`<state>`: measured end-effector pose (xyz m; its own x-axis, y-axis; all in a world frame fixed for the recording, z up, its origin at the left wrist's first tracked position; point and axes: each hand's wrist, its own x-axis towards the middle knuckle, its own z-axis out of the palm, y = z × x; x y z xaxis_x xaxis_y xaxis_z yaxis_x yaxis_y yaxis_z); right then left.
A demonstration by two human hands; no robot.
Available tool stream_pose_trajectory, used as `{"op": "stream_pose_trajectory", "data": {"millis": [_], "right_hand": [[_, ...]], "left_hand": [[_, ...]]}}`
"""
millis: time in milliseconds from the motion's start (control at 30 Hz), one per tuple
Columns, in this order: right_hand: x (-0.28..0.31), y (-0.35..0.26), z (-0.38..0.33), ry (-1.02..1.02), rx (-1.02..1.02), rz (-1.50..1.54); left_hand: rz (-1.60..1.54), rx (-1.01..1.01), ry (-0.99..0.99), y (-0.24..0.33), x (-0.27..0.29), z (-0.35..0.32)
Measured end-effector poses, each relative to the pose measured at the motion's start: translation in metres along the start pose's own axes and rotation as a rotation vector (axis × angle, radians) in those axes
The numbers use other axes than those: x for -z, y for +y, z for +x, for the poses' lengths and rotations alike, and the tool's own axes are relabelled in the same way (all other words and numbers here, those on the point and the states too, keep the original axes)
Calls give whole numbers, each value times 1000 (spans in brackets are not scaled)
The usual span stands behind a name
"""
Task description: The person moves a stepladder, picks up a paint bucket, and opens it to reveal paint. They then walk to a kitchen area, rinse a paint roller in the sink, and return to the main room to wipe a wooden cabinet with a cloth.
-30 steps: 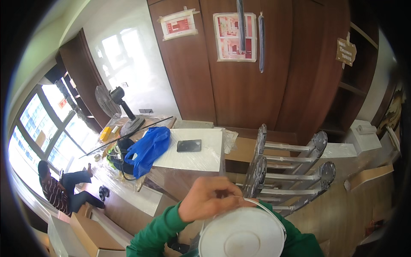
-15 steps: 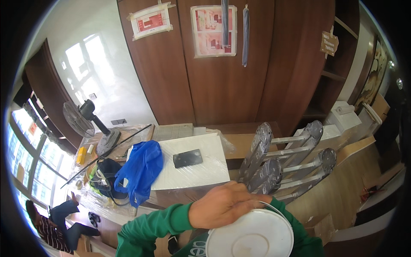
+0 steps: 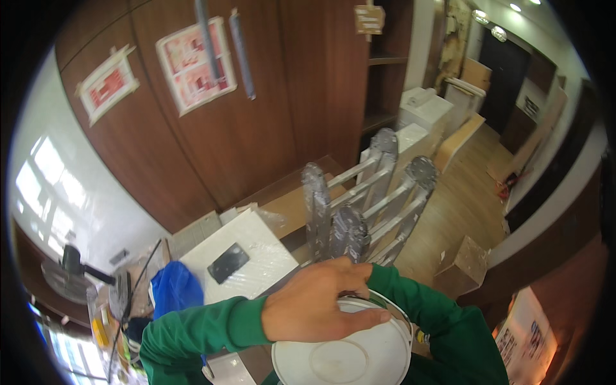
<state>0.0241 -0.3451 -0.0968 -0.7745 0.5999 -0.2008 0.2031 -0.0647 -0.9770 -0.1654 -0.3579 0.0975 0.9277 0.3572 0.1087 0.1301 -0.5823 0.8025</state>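
Note:
Close to my body is a white bucket with a round white lid (image 3: 339, 359) and a thin wire handle (image 3: 391, 301). My left hand (image 3: 308, 301) grips the far left edge of the bucket, its thumb lying flat across the lid and its other fingers bent over the far side. My right hand (image 3: 358, 274) comes round from the right behind the rim, mostly covered by the left one, so its fingers are hidden. Just beyond both hands stands a paint-spattered folded metal ladder (image 3: 350, 234).
A plastic-wrapped white board (image 3: 256, 240) bears a dark phone-like slab (image 3: 228, 263). Left of it lie a blue plastic bag (image 3: 176, 289) and a fan (image 3: 70, 276). A cardboard box (image 3: 463, 266) sits on the wooden floor at right; brown cabinets (image 3: 256, 147) line the back.
My view has swung to the right, so the ladder, board and cabinets sit further left. The bucket stays held against me; my left thumb now stretches out over the lid.

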Motion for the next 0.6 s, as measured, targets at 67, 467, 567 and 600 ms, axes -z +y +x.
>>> {"op": "stream_pose_trajectory", "data": {"millis": [67,467,567,600], "right_hand": [[2,-2,-3,9,18,-16],[12,6,-5,54,27,-58],[8,19,-9,84,243,193],[6,22,-9,89,272,335]], "left_hand": [[-4,-17,-21,1,-1,4],[0,-285,-159,32,-8,27],[120,-313,-297,46,-10,38],[183,-317,-352,51,-11,42]]}}
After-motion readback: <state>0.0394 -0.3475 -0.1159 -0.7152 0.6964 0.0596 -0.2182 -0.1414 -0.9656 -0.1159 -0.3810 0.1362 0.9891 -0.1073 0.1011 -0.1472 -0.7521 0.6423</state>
